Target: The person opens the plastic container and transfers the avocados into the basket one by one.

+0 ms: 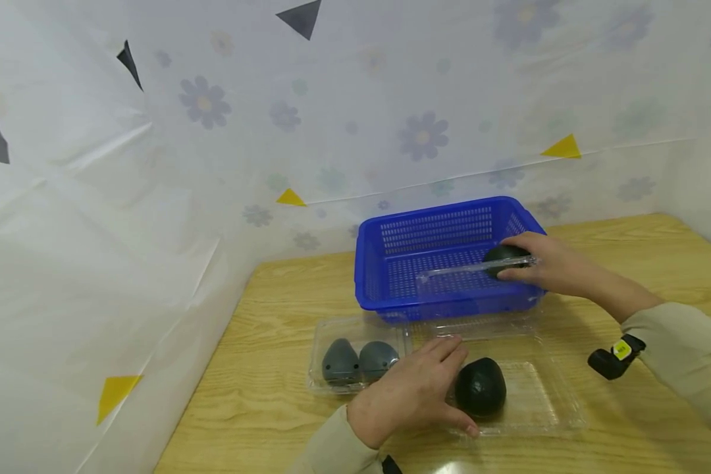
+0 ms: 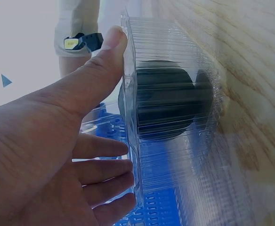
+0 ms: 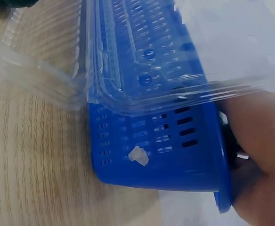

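My right hand (image 1: 548, 263) grips a dark green avocado (image 1: 498, 259) inside the right end of the blue basket (image 1: 364, 263), behind the raised clear lid. In the right wrist view, that hand (image 3: 264, 146) shows beyond the basket's rim. An open clear plastic clamshell box (image 1: 559, 408) lies in front, with another dark avocado (image 1: 480, 387) in its left part. My left hand (image 1: 415, 388) rests at this box's left edge, thumb and fingers spread along it. The left wrist view shows the hand's fingertips (image 2: 123, 148) right at the clear rim, with the avocado (image 2: 163, 101) behind the ribbed wall.
Left of the open box sits a closed clear clamshell (image 1: 320, 329) holding two dark, pear-shaped fruits (image 1: 340, 361). The basket stands near the back edge of the wooden table (image 1: 261, 368). A white flowered sheet (image 1: 343, 118) hangs behind and to the left.
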Action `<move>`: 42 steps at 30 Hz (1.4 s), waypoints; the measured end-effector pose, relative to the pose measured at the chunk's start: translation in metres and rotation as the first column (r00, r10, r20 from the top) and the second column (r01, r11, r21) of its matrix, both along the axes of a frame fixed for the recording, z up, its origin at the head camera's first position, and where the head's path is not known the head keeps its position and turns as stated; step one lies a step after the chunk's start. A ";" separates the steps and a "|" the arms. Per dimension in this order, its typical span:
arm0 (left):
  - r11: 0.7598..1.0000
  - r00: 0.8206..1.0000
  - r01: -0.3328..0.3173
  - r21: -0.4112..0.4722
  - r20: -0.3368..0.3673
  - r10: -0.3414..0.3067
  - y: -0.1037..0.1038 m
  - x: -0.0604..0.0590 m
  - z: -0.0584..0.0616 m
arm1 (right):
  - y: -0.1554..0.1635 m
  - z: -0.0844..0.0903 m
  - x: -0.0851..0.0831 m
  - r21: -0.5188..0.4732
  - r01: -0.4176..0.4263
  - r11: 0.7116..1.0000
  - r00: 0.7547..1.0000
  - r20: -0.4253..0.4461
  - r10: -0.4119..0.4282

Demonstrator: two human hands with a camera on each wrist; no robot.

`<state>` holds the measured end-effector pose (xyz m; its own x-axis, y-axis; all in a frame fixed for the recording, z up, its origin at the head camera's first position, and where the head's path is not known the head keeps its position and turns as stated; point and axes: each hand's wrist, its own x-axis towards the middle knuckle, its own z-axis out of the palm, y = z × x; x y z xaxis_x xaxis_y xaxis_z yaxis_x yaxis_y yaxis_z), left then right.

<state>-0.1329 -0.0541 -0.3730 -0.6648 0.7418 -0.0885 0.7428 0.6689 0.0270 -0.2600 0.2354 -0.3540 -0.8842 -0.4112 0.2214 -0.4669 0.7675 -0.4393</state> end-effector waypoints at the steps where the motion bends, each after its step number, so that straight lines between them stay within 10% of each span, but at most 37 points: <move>1: 1.000 1.000 0.003 0.000 -0.001 -0.003 0.000 0.000 0.000 | -0.001 -0.001 -0.001 0.009 -0.002 1.000 1.000 0.004 0.002; 16: 1.000 1.000 0.000 -0.009 0.005 0.000 0.001 0.000 0.001 | -0.008 0.009 -0.017 0.112 -0.151 0.982 0.982 0.131 0.136; 29: 1.000 1.000 0.002 -0.016 0.004 -0.002 0.001 0.002 0.002 | -0.009 0.012 -0.019 0.275 -0.139 0.951 0.974 0.213 0.081; 42: 1.000 0.999 -0.015 0.007 0.033 0.014 0.000 -0.001 0.003 | 0.012 0.015 -0.008 0.054 -0.130 0.990 0.991 -0.008 0.131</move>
<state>-0.1335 -0.0543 -0.3698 -0.6723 0.7327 -0.1054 0.7316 0.6794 0.0565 -0.2676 0.2476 -0.3391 -0.8199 -0.5341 0.2062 -0.5692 0.7218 -0.3937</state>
